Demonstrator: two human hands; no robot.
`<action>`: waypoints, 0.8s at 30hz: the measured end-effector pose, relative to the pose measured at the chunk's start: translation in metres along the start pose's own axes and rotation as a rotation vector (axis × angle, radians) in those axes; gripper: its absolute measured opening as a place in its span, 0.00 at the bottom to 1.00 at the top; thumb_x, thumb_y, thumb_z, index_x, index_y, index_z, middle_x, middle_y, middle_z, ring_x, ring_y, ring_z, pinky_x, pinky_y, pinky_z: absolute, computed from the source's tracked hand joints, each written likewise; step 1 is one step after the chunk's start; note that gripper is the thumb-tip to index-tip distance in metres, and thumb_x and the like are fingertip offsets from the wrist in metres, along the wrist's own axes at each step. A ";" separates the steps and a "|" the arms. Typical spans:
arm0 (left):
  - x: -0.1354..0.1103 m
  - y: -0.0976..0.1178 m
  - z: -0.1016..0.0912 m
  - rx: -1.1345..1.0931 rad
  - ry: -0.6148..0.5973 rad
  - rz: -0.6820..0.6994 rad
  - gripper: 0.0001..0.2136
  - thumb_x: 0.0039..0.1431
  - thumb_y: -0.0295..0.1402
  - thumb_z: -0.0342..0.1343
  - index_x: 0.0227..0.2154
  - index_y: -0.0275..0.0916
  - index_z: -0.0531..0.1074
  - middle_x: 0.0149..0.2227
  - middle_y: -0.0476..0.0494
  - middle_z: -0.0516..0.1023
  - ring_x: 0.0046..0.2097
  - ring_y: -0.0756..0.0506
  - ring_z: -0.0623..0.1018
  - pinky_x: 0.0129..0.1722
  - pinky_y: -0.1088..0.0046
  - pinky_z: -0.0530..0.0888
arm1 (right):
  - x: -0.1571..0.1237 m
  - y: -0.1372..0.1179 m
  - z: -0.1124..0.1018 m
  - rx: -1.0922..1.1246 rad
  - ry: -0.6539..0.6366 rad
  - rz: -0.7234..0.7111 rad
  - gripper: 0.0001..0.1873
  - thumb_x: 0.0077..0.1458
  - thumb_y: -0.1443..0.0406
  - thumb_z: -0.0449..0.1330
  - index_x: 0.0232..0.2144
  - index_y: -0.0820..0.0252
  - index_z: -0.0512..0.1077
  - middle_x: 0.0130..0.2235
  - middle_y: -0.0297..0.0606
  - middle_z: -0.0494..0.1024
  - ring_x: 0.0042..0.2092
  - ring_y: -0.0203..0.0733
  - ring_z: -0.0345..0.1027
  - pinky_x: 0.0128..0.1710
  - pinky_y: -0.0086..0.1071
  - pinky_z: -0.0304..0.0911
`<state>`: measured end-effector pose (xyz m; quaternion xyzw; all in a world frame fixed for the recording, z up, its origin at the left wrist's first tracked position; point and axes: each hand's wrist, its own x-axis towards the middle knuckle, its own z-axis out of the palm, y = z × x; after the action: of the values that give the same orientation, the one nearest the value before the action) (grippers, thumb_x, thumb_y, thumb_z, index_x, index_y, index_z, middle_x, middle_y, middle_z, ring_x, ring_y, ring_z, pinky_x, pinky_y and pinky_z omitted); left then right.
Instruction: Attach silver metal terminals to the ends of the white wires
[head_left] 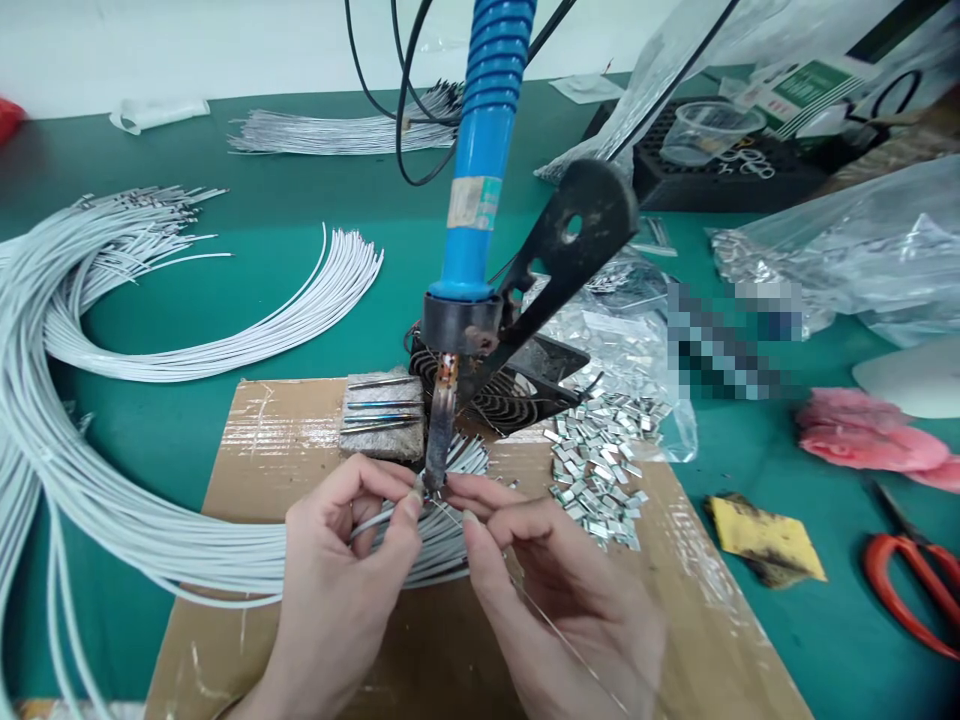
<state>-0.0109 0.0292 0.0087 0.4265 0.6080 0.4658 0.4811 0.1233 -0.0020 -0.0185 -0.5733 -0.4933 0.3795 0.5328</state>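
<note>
White wire (pixel 365 527) – its end sits pinched between the thumb and forefinger of the left hand (pixel 341 565), pushed up against the iron tip (pixel 439 445) just above the cardboard sheet (pixel 247 440). The right hand (pixel 559 590) meets it from the other side, thumb and forefinger closed on a thin solder strand (pixel 559 632) that trails off toward the lower edge of the view. The soldering iron (pixel 480 190) is fixed with its blue handle up and its tip pointing down, so both sets of fingertips sit very near the hot end.

From where I stand, the risk looks like a burn: a small slip of either hand would bring a fingertip onto the tip. The loose wires of the big bundle (pixel 75 420) fan out right under the hands, and I would guess a drip of solder or a brush against the tip could scorch their insulation. Whether the wire's end is bare metal I cannot tell – the fingers hide it.

Just beside the right hand lies a heap of small metal clips (pixel 596 470), and behind the tip a grey block (pixel 382 415) with a few pins on it. A stained yellow sponge (pixel 765 540) and red-handled scissors (pixel 907 590) lie well apart on the green table (pixel 262 270).
</note>
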 end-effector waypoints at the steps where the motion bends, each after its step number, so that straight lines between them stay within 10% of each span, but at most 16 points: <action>1: 0.000 0.000 0.000 0.001 0.009 0.003 0.06 0.53 0.26 0.63 0.22 0.40 0.75 0.30 0.48 0.84 0.29 0.51 0.80 0.28 0.81 0.75 | 0.000 0.001 0.000 -0.001 0.003 -0.002 0.09 0.61 0.67 0.65 0.28 0.52 0.73 0.46 0.36 0.87 0.49 0.44 0.83 0.49 0.32 0.76; 24: 0.000 0.001 0.001 -0.001 0.032 -0.026 0.05 0.51 0.27 0.63 0.22 0.41 0.75 0.28 0.49 0.83 0.30 0.50 0.79 0.26 0.82 0.72 | -0.001 -0.002 0.005 -0.008 0.057 -0.008 0.09 0.60 0.67 0.65 0.28 0.52 0.73 0.45 0.36 0.88 0.46 0.42 0.84 0.47 0.29 0.75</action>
<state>-0.0096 0.0292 0.0097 0.4110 0.6208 0.4667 0.4775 0.1180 -0.0020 -0.0175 -0.5839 -0.4817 0.3592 0.5458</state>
